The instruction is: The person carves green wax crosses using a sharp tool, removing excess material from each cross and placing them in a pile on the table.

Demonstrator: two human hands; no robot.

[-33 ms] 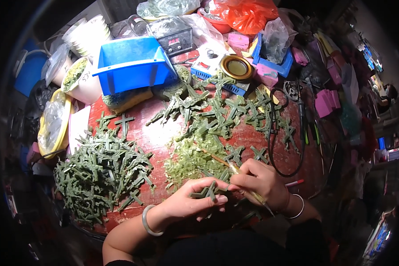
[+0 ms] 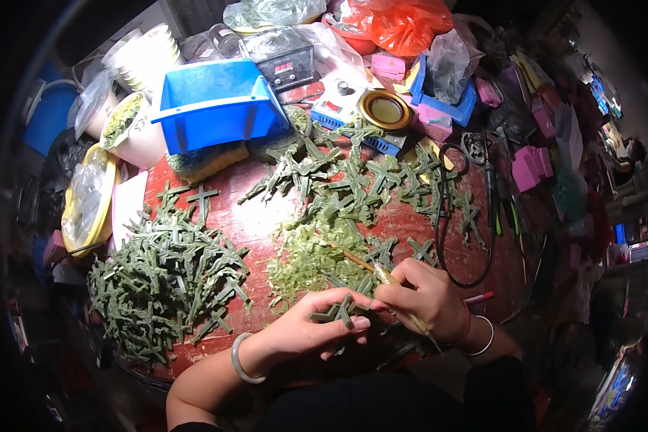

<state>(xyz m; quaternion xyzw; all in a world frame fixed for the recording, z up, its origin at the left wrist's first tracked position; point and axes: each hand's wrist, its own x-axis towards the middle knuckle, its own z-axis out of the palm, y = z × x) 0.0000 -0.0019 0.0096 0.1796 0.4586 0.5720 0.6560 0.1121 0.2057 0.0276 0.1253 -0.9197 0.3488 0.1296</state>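
One left hand, thumb and fingers pinched on a green cross near the front of the red table; one right hand, just beside it, fingers clamped round a slim tool. Pale flakes, heaped ahead of both hands; one pile of similar crosses, to their left; one blue bin, farther back.

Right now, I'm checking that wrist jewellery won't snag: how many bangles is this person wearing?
2: a thick pale bangle around the left wrist and a thin silvery bangle around the right wrist. Others could be hidden under the dark sleeves.
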